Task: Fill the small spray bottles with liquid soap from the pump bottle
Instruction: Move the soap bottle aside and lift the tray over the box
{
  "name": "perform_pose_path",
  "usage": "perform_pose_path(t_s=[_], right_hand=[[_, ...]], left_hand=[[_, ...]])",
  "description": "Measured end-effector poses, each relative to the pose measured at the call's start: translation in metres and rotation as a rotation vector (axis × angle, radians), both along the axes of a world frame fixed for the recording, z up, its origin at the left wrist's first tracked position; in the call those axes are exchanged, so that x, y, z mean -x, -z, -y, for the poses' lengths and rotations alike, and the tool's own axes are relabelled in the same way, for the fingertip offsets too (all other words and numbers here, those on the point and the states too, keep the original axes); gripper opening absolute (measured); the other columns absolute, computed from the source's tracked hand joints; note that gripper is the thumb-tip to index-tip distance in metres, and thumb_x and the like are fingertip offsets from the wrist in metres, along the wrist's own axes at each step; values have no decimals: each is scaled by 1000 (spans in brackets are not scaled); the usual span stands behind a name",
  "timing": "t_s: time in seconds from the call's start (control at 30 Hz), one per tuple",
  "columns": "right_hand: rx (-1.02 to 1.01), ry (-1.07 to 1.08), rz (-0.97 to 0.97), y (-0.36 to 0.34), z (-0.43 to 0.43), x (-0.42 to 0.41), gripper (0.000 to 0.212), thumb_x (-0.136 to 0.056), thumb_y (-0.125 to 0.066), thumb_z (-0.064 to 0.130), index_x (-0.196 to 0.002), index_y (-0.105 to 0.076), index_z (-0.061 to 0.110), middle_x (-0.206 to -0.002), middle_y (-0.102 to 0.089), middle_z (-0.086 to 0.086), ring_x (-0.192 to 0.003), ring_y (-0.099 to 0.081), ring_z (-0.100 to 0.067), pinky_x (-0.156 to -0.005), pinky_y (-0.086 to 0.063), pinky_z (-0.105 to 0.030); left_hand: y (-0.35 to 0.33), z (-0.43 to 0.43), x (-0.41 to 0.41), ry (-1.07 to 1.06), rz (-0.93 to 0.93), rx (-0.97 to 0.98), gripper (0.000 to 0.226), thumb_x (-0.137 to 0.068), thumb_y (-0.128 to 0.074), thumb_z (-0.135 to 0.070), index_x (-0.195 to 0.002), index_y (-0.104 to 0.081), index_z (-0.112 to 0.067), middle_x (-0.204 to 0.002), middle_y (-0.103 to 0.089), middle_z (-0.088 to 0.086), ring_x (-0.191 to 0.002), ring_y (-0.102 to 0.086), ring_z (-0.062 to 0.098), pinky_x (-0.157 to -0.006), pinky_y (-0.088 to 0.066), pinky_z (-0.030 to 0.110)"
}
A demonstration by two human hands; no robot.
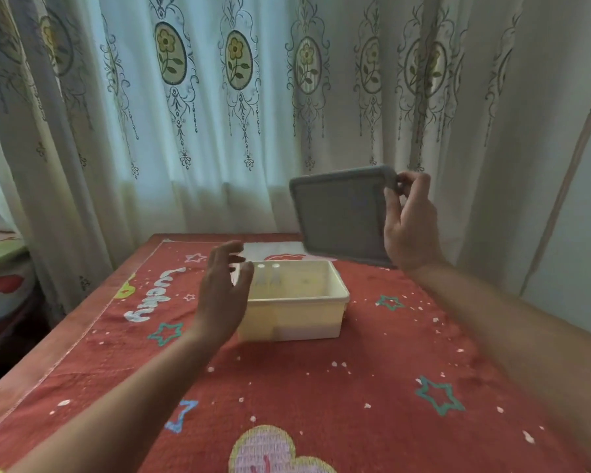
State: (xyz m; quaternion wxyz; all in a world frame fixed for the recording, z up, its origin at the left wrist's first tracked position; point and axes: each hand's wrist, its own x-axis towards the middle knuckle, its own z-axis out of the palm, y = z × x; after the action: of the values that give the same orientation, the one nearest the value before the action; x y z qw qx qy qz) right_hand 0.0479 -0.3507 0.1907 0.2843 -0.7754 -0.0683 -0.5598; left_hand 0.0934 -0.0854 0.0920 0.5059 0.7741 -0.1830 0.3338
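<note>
So we've got the grey lid (342, 213) up in our right hand (408, 227), fingers and thumb pinching its top corner, the lid held tilted and well clear of the box; makes sense, since nothing gets filled until the box is open. Our left hand (224, 291) is open, fingers spread and relaxed, gripping nothing, right by the left wall of the cream box (297, 312); can't tell if it's touching; we'd guess it's there to steady the box or reach in. Inside, near the far wall, 2 little white caps show, which look like the small spray bottles (268, 274) standing upright, though they're blurry. No pump bottle anywhere we can see; maybe low in the box or off the table. The box sits mid-table on the red cloth (321, 387) with stars, curtain (219, 97) behind. We reckon this is the very start; the lid wants parking off to the side, then the bottles come out.
</note>
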Motion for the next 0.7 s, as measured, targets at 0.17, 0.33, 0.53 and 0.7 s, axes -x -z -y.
perform_pose_path(t_s=[0.17, 0.33, 0.53, 0.7], right_hand=[[-410, -145, -201, 13, -16, -34, 16, -100, -55, 24, -109, -50, 12, -87, -63, -1, -80, -58, -18, -74, -45, -29], [-692, -155, -362, 44, -18, -64, 18, -92, -65, 27, -98, -56, 13, -86, -62, 2, -89, -62, -22, -78, -46, -31], [-955, -451, -534, 73, -24, -77, 21, -88, -67, 8, -106, -58, 12, -102, -68, -12, -80, -66, -19, -68, -57, -35], [-525, -125, -553, 100, -17, -89, 11, -95, -60, 18, -105, -55, 15, -88, -63, -2, -90, -64, -28, -80, -49, -40]], left_hand=[[-27, -12, -33, 142, -312, 37, 35, -103, -49, -36, -127, -57, -13, -123, -65, 4, -108, -62, 23, -95, -49, 42], [-25, -17, -46, 180, -358, 167, 18, -98, -60, -24, -91, -72, -12, -86, -73, 2, -74, -64, 14, -66, -50, 30], [-17, -5, -59, -10, -390, 253, 14, -96, -63, -26, -100, -70, -14, -93, -71, 4, -77, -64, 16, -62, -47, 26], [-5, -6, -65, -140, -317, -115, 27, -102, -52, -29, -107, -70, -10, -91, -62, 0, -83, -57, 20, -70, -37, 28]])
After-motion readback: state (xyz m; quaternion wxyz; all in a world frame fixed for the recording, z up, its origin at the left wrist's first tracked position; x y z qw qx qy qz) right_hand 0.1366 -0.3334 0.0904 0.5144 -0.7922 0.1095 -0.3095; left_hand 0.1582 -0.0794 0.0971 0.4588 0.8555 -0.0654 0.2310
